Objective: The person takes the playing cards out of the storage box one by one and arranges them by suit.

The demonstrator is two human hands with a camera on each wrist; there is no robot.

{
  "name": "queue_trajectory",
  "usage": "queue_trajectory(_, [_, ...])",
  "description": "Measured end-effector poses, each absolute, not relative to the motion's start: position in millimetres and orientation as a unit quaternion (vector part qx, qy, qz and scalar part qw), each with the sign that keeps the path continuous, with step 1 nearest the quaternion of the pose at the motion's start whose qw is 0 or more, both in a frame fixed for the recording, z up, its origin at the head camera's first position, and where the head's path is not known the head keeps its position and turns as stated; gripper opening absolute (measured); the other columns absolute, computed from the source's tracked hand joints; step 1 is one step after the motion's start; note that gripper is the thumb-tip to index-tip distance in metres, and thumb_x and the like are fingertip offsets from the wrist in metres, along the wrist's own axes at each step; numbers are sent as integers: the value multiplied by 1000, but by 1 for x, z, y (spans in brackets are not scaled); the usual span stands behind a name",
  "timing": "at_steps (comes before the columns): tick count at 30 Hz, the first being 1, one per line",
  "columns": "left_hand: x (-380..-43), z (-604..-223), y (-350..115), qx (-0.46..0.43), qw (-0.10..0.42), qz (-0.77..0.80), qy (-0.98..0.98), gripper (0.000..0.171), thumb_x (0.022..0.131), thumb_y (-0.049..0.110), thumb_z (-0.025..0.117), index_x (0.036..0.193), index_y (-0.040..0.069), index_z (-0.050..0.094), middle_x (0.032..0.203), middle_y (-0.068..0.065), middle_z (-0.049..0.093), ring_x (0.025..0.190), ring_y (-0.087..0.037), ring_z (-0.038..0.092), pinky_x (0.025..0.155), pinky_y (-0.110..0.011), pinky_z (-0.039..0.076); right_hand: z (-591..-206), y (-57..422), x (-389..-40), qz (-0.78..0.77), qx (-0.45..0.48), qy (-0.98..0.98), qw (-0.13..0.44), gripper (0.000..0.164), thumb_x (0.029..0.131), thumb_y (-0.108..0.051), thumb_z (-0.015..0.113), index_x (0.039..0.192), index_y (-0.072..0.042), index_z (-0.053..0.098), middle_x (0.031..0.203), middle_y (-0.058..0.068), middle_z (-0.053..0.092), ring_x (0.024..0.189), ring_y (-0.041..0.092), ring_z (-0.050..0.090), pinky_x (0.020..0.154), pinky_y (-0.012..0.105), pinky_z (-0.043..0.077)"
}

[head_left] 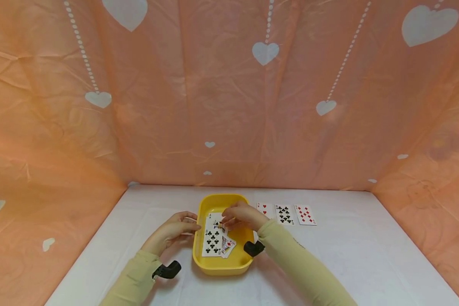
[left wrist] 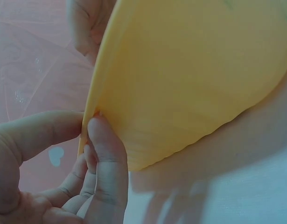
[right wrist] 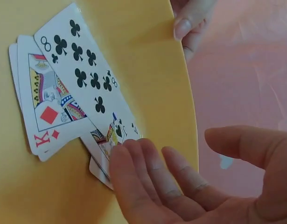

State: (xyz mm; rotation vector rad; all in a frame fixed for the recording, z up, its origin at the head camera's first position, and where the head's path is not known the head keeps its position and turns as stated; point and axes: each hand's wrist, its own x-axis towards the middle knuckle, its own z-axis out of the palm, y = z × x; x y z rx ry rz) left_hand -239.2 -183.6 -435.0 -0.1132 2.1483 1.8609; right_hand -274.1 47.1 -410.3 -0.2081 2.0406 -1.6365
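Note:
A yellow plastic basin stands on the table with several playing cards inside. My left hand pinches its left rim between thumb and fingers, as the left wrist view shows. Over the cards in the basin is my right hand, with fingers loosely bent and the thumb apart; its fingertips overlap a jack of spades, and contact is unclear. The eight of clubs lies face up on the pile. Partly beneath it is a king of diamonds, fanned over other cards whose faces are hidden.
Right of the basin, three face-up cards lie in a row: a hearts card partly behind my right hand, a clubs card and a diamonds card. Orange cloth with white hearts encloses the white table behind and at both sides.

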Motion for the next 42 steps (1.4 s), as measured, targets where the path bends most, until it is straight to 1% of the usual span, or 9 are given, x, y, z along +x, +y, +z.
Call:
queue_trajectory(8, [-238, -436, -184, -39, 149, 647, 747, 37, 82, 0, 70, 113, -5, 50, 90, -8, 63, 70, -16, 62, 62, -29, 54, -415, 42, -269, -536, -62, 802, 256, 32, 86, -16, 60, 97, 14, 62, 88, 26, 66, 79, 36, 68, 70, 40, 57])
queue_trajectory(12, [-238, -436, -184, -44, 150, 652, 742, 38, 82, 0, 70, 113, -5, 50, 89, -8, 63, 68, -15, 62, 62, -30, 55, -415, 40, -267, -549, -48, 788, 274, 36, 86, -18, 61, 100, 15, 60, 91, 28, 64, 79, 36, 68, 69, 41, 57])
queue_trajectory(19, [-238, -435, -186, -22, 157, 657, 737, 40, 83, 1, 69, 116, -7, 47, 90, -7, 64, 75, -17, 63, 63, -28, 54, -415, 38, -266, -579, -37, 756, 303, 41, 87, -20, 61, 106, 16, 55, 95, 29, 65, 81, 37, 67, 72, 45, 56])
queue_trajectory(25, [-239, -436, -186, -15, 155, 665, 730, 40, 83, 0, 68, 116, -7, 47, 86, -5, 62, 67, -12, 60, 59, -25, 53, -417, 36, -268, -577, -34, 745, 332, 39, 89, -21, 60, 106, 14, 58, 95, 25, 65, 76, 29, 66, 74, 43, 56])
queue_trajectory(31, [-240, -437, -186, -22, 152, 667, 729, 38, 82, -2, 68, 114, -6, 48, 86, -4, 63, 67, -13, 62, 60, -26, 53, -419, 35, -270, -570, -43, 737, 362, 32, 89, -15, 60, 104, 13, 62, 92, 21, 66, 69, 22, 63, 73, 39, 56])
queue_trajectory(34, [-240, -436, -185, -23, 153, 664, 731, 38, 82, -2, 68, 114, -6, 48, 87, -5, 63, 69, -14, 62, 61, -27, 54, -421, 35, -272, -562, -56, 733, 378, 26, 90, -9, 59, 101, 14, 65, 81, 16, 66, 63, 18, 60, 66, 31, 56])
queue_trajectory(37, [-239, -435, -186, -23, 156, 662, 733, 38, 82, -1, 69, 114, -6, 48, 88, -6, 63, 69, -14, 62, 61, -27, 54, -421, 34, -273, -551, -75, 735, 389, 20, 90, -4, 59, 100, 13, 66, 72, 12, 61, 58, 16, 54, 58, 25, 52])
queue_trajectory(39, [-238, -434, -186, -20, 158, 662, 732, 39, 82, 0, 69, 115, -6, 48, 88, -7, 63, 69, -14, 62, 62, -28, 54, -422, 34, -273, -539, -87, 740, 393, 17, 89, 0, 60, 100, 11, 67, 71, 10, 61, 56, 15, 52, 56, 23, 49])
queue_trajectory(42, [-237, -436, -187, -15, 162, 665, 729, 40, 83, 1, 69, 116, -6, 47, 89, -7, 63, 70, -15, 62, 63, -28, 54, -422, 32, -270, -515, -110, 752, 396, 17, 86, 3, 62, 101, 7, 69, 74, 9, 63, 56, 15, 54, 56, 23, 51])
